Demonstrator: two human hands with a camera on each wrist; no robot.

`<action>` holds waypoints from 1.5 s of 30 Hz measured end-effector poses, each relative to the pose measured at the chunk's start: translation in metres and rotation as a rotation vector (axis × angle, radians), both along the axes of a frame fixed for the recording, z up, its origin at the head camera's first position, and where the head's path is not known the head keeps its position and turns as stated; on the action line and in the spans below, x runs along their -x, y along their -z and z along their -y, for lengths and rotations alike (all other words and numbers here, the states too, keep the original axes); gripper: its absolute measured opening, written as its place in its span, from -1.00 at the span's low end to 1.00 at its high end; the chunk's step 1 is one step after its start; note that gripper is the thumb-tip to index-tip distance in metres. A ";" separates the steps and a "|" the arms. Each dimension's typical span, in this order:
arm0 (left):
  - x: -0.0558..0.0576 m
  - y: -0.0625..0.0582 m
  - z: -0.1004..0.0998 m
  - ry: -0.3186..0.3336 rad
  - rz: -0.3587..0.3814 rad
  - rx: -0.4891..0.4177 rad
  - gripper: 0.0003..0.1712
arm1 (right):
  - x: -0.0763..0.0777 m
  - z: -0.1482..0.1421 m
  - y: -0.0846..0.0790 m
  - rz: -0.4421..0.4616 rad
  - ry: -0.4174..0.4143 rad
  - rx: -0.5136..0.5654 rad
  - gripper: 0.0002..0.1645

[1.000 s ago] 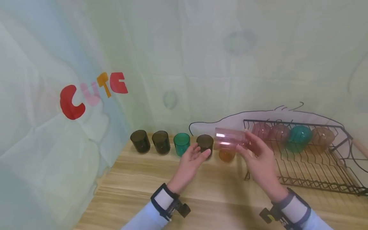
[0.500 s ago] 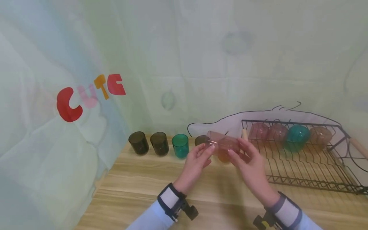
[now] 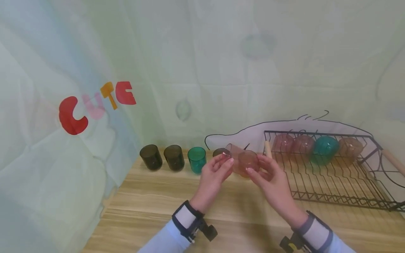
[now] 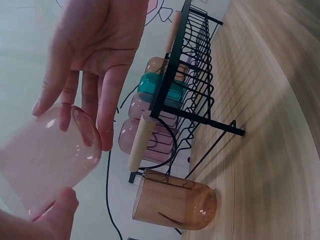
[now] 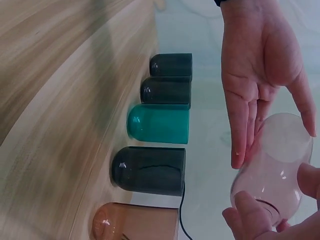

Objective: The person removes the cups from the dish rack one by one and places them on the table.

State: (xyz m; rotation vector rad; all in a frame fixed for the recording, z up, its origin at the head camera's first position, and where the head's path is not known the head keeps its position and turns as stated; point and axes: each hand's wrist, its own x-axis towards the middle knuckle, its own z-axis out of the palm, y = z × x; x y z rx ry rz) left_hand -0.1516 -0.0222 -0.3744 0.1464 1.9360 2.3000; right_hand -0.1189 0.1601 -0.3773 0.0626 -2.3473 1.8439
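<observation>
A clear pink glass (image 3: 238, 158) is held tilted in the air between both hands, its rim toward the left. My left hand (image 3: 213, 175) pinches it at the rim end with thumb and fingers. At the rounded base end my right hand (image 3: 273, 181) grips it, also thumb against fingers. Behind the pink glass, an orange glass (image 4: 175, 202) stands upright on the table, mostly covered in the head view. Beside it in the row are a dark glass (image 5: 150, 170), a green glass (image 3: 197, 160) and two more dark glasses, the nearer being this dark glass (image 3: 174, 159).
A black wire rack (image 3: 338, 182) with wooden handles stands on the right. Along its back lie a pink glass (image 3: 282, 143), another pink one, a teal glass (image 3: 325, 149) and a peach glass (image 3: 350, 149). A printed cloth hangs behind the wooden table (image 3: 152, 211).
The right hand has brought the pink glass left and lower, and its base has turned toward the camera. The left hand has moved right and taken hold of the rim end.
</observation>
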 end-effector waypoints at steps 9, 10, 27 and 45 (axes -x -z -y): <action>0.002 -0.007 0.010 0.005 -0.020 -0.048 -0.21 | 0.002 -0.006 -0.001 0.001 -0.071 -0.066 -0.24; 0.002 -0.008 0.011 0.005 -0.029 -0.039 -0.23 | 0.002 -0.007 -0.001 -0.002 -0.075 -0.081 -0.24; 0.011 -0.006 0.066 -0.206 -0.180 0.106 -0.29 | 0.009 -0.065 -0.020 -0.100 0.050 -0.365 -0.26; 0.019 -0.002 0.161 -0.485 -0.214 0.385 -0.22 | 0.011 -0.133 -0.011 -0.022 0.205 -0.627 -0.10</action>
